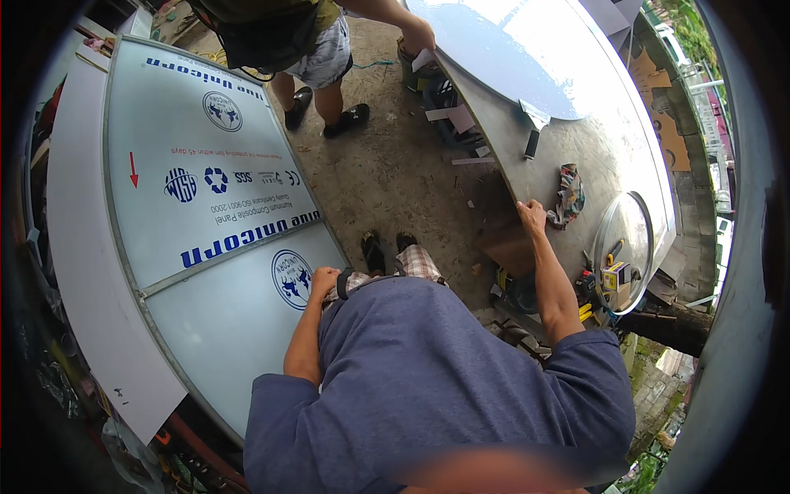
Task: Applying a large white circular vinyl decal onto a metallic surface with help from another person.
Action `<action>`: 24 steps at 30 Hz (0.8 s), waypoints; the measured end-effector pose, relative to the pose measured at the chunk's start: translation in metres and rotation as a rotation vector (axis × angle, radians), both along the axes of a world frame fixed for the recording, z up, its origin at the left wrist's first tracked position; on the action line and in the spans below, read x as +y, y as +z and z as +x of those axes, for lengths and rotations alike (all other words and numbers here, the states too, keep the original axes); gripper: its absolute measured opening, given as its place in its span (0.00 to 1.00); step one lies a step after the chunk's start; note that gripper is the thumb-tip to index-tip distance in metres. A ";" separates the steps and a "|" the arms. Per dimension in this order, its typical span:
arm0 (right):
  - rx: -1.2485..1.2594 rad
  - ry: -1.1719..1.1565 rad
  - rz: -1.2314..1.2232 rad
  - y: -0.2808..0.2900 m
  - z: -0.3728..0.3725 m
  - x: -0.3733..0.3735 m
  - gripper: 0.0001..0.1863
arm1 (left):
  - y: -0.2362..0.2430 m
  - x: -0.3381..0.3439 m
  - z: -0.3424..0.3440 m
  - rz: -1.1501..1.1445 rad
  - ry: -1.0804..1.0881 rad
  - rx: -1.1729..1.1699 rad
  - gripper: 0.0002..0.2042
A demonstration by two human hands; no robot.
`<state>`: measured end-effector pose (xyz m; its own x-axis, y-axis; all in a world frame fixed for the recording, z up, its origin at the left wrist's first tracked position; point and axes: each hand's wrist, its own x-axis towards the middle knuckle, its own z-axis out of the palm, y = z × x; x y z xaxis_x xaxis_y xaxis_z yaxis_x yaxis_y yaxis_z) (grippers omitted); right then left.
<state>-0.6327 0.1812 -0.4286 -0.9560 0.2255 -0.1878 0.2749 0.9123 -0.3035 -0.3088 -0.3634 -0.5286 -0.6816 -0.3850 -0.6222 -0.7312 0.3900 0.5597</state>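
Observation:
My right hand (533,216) rests at the near-left edge of a grey worktable (539,177), fingers bent over the rim. My left hand (325,282) is closed beside my hip, next to a dark strip (344,283); whether it holds that strip I cannot tell. On the tabletop lies a large glossy pale sheet (510,58) with a curved edge. A black-handled tool (532,143) lies by the sheet's near tip. Closer to my right hand is a crumpled patterned cloth (568,196). A coiled white strip (652,239) lies farther right.
Framed bluish-white panels (222,198) stretch along my left. Another person (317,58) stands ahead, a hand (418,35) at the table's edge. By the coil are a cutter (615,250), a yellow box (615,277) and a tape measure (586,281). Scraps (461,117) lie below the table.

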 end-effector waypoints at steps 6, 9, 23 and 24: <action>-0.009 0.000 0.030 0.008 -0.002 -0.007 0.24 | -0.026 -0.005 0.025 -0.010 -0.132 -0.029 0.15; -0.120 -0.008 0.045 0.012 -0.003 -0.008 0.25 | -0.032 -0.007 0.033 0.027 -0.147 -0.047 0.15; -0.120 0.007 0.059 0.011 -0.005 -0.011 0.24 | -0.040 -0.012 0.044 0.132 -0.064 -0.055 0.16; -0.119 0.002 0.060 0.011 -0.004 -0.009 0.24 | -0.038 -0.012 0.041 0.133 -0.069 -0.054 0.16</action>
<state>-0.6367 0.1720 -0.4181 -0.9282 0.2382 -0.2859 0.3042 0.9282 -0.2142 -0.2676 -0.3750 -0.5667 -0.6677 -0.2502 -0.7011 -0.7357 0.3657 0.5701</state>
